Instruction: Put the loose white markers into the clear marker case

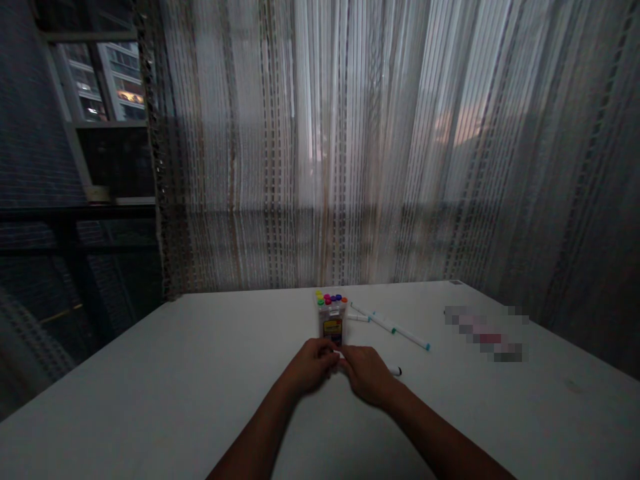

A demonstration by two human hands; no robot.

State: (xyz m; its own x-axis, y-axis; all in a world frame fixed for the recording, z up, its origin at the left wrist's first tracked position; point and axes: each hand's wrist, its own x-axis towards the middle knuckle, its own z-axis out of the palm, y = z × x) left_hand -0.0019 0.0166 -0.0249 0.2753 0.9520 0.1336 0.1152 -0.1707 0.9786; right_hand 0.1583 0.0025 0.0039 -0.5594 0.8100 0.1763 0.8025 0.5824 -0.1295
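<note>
My two hands meet on the white table in front of the marker case. My left hand has its fingers curled at the left end of a slim marker, which shows white and reddish between the hands. From the other side my right hand closes round the same marker, hiding much of it. A white marker end with a dark tip shows just beyond the right hand; whether it belongs to the held marker I cannot tell. The clear case stands upright behind the hands, with several bright-capped markers inside.
On the white table, right of the case, lie several white markers, among them a green-tipped marker, a blue-tipped marker and a short blue-tipped marker. A blurred-out object lies farther right. A sheer curtain hangs behind.
</note>
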